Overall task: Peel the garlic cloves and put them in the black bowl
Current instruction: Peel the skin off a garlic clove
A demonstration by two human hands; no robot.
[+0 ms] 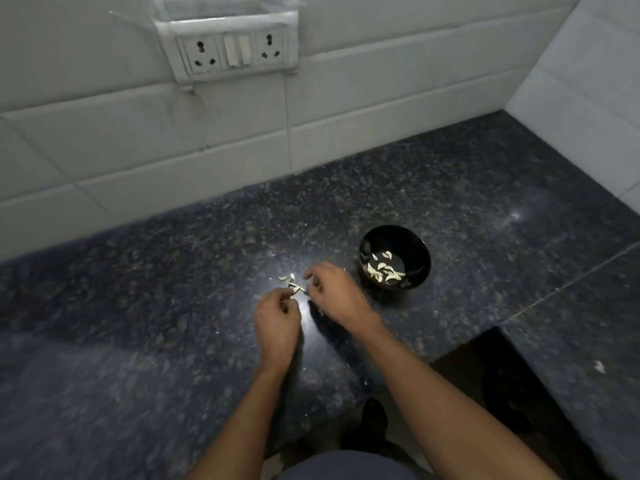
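On the dark speckled granite tabletop [450, 188], under dim light with one bright glare spot, I see a small scatter of pale garlic cloves and skins [290, 283] lying loose just ahead of my two hands. They are thin, curved, off-white slivers; I cannot tell peeled pieces from husk at this size. My left hand [277, 320] has its grip together, fingertips curled and pinching a sliver at the near edge of that scatter. My right hand [334, 291] is curled over the right side of the same scatter, its fingertips bent down to the pieces; whether they are clamped on one I cannot tell. Just right of the right hand stands the black bowl [414, 245], upright on the tabletop, with a heap of pale peeled cloves [384, 270] at its bottom. Behind, a white tiled wall [381, 98] meets the tabletop, turning a corner at right, and a socket plate [232, 51] hangs on it.
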